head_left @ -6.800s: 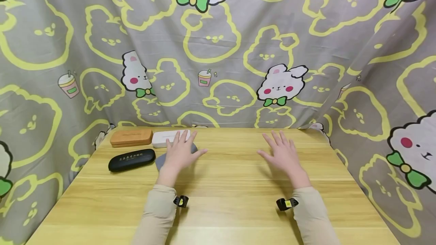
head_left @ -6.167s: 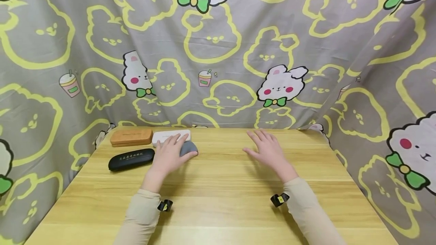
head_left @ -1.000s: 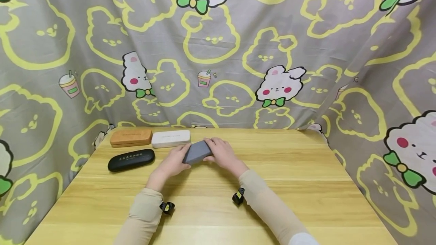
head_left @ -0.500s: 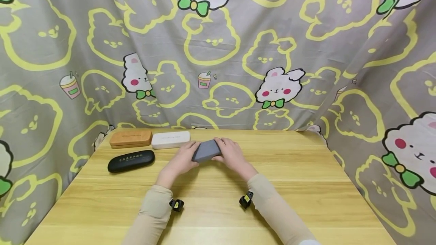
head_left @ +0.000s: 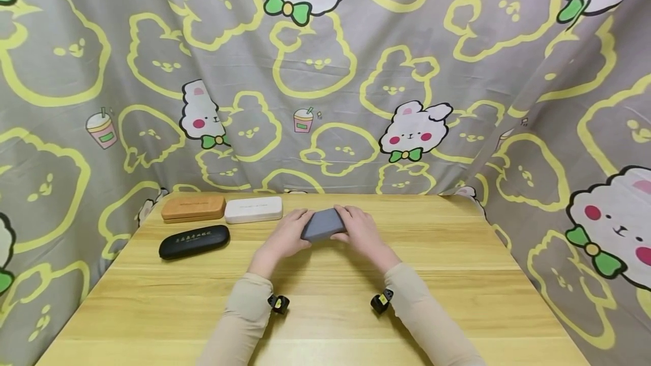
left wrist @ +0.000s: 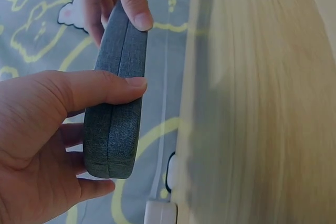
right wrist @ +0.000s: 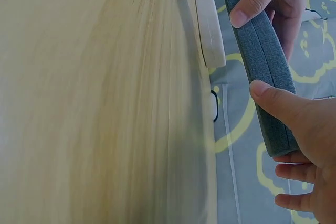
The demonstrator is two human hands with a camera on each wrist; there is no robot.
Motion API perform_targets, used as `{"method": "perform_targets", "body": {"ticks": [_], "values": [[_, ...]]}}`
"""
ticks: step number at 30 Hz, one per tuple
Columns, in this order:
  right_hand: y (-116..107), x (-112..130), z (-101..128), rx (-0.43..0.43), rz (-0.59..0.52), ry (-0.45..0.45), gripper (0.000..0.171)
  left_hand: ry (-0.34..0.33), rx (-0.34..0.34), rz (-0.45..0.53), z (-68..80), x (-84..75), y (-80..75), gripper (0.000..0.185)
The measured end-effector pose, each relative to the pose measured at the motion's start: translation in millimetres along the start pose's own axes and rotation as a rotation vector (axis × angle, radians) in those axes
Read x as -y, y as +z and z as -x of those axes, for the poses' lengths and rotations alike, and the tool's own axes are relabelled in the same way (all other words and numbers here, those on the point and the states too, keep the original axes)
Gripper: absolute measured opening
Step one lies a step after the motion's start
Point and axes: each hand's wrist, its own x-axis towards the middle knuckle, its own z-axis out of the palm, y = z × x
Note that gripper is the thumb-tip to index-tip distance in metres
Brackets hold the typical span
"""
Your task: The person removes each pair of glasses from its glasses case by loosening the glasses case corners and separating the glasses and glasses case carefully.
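Note:
A grey fabric-covered glasses case (head_left: pixel 324 225), closed, is held up over the table between both hands. My left hand (head_left: pixel 287 235) grips its left end, and my right hand (head_left: pixel 362 232) grips the right end. In the left wrist view a seam runs along the narrow side of the case (left wrist: pixel 116 124), with the left thumb (left wrist: pixel 107 88) pressed across it. The right wrist view shows the right thumb (right wrist: pixel 278 100) on that same side of the case (right wrist: pixel 262 59); the other fingers are partly hidden behind it.
On the left of the wooden table (head_left: pixel 325 309) lie a brown glasses case (head_left: pixel 193 208), a white one (head_left: pixel 253 210) beside it, and a black one (head_left: pixel 195 241) in front. A patterned curtain (head_left: pixel 325 78) hangs behind the table's far edge.
Earlier the hands were apart, the left over the grey case near the white one. Now both hold the grey case, and over the last second they have carried it to the right.

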Motion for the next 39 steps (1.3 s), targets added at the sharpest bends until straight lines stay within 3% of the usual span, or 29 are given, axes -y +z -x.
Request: {"method": "perform_targets", "body": {"ticks": [12, 39], "values": [[-15, -16, 20, -0.024, 0.027, 0.047, 0.078, 0.031, 0.031, 0.001, -13.0, -22.3, 8.6, 0.077], [-54, -61, 67, -0.131, 0.109, 0.01, 0.079, 0.066, 0.112, -0.045, -42.3, -83.9, 28.2, 0.077]]}}
